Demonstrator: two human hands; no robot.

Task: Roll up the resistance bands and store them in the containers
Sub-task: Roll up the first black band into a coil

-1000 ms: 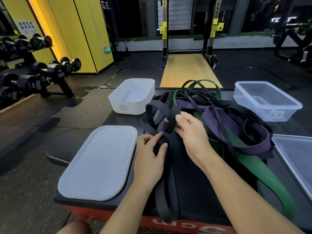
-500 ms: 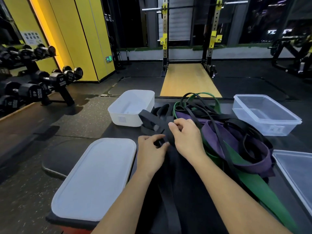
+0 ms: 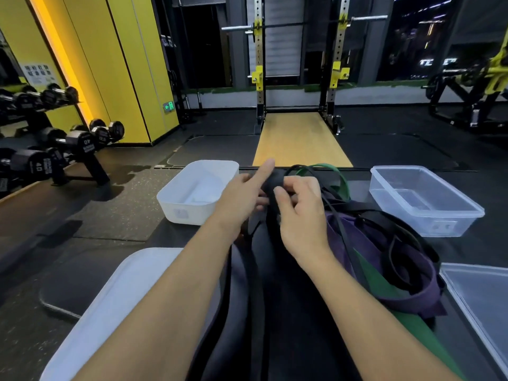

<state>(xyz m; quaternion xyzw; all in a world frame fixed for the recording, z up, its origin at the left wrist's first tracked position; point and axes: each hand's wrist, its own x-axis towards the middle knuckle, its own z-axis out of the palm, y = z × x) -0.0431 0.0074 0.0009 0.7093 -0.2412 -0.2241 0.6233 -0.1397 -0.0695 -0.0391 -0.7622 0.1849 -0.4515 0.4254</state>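
While both hands wind one black band (image 3: pixel 276 179) into a coil, rolling is mid-step. Right hand (image 3: pixel 299 215) pinches the coil; left hand (image 3: pixel 242 196) grips it, forefinger straight. Loose tail below the wrists needs tight winding, then the white box (image 3: pixel 192 213) just left.

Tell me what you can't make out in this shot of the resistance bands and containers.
Head view only:
Roll of the wide black rubber band: the left hand and right hand cover most of it, so its turns cannot be counted.
Clear plastic lid: cut off by the right edge.
White plastic container: its front label is too small to read.
White plastic lid: partly behind the left forearm, cut by the bottom edge.
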